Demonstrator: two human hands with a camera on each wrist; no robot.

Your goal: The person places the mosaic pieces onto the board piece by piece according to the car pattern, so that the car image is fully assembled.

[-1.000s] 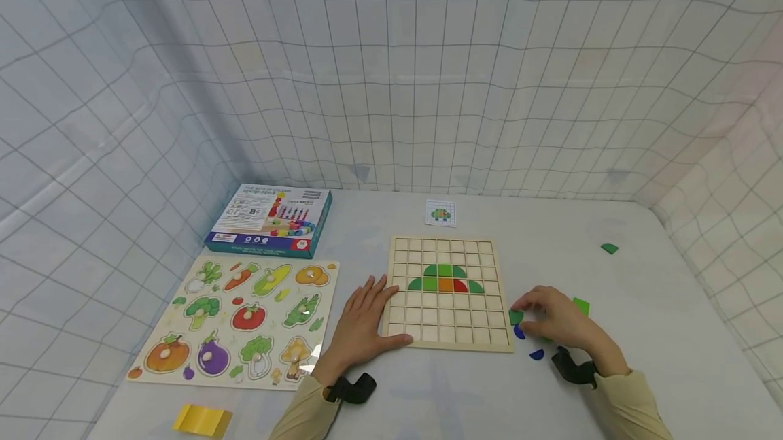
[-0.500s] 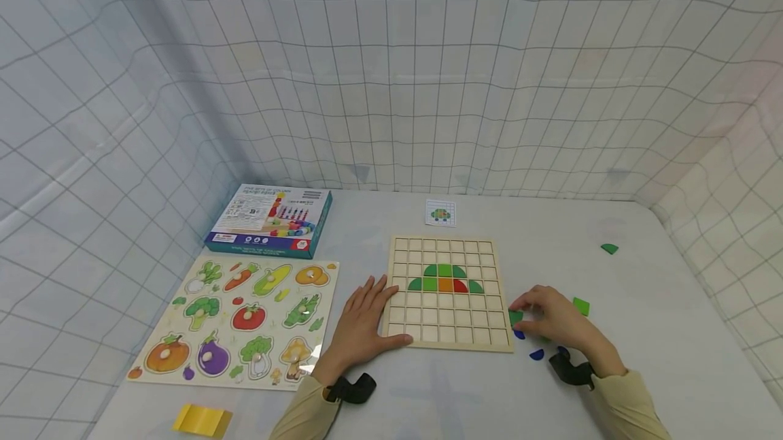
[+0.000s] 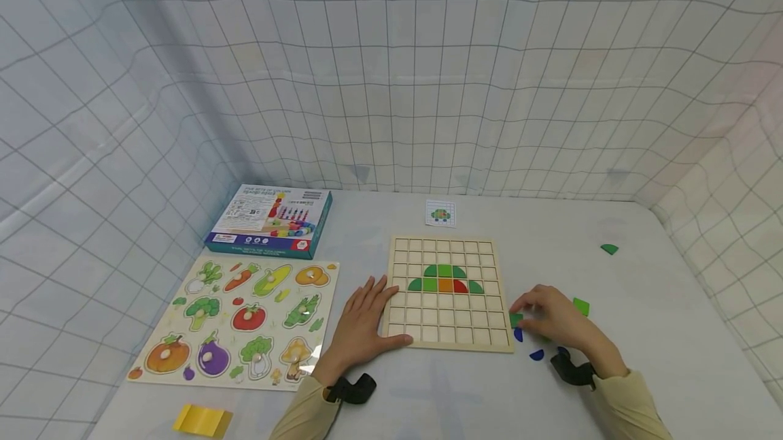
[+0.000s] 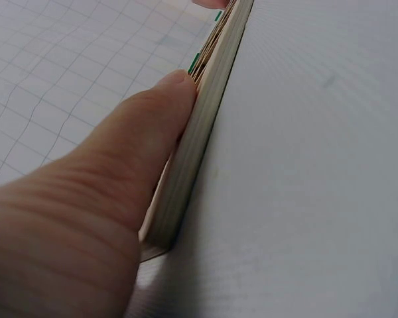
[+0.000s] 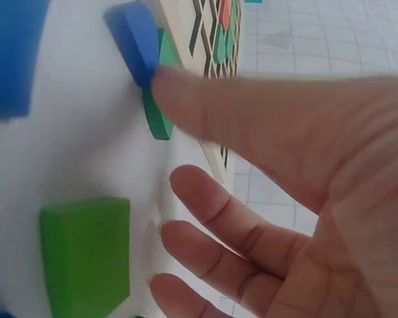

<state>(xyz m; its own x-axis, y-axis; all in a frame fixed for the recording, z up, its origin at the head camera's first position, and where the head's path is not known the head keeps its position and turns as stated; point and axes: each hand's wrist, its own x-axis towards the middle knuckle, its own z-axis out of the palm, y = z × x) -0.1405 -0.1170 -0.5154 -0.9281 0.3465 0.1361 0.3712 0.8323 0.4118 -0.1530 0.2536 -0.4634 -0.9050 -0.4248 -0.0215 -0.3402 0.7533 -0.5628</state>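
White table (image 3: 642, 317): grid board (image 3: 449, 290), vegetable puzzle (image 3: 238, 321) (flat), box (image 3: 269, 220).

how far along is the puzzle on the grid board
Done: eight tiles sit in the board, a green arc over a row with orange and red. In hand: the left hand steadies the board's edge while the right hand touches a green tile beside it. Left: most cells are bare, and blue tiles and other green tiles lie loose. The card is too small to compare.
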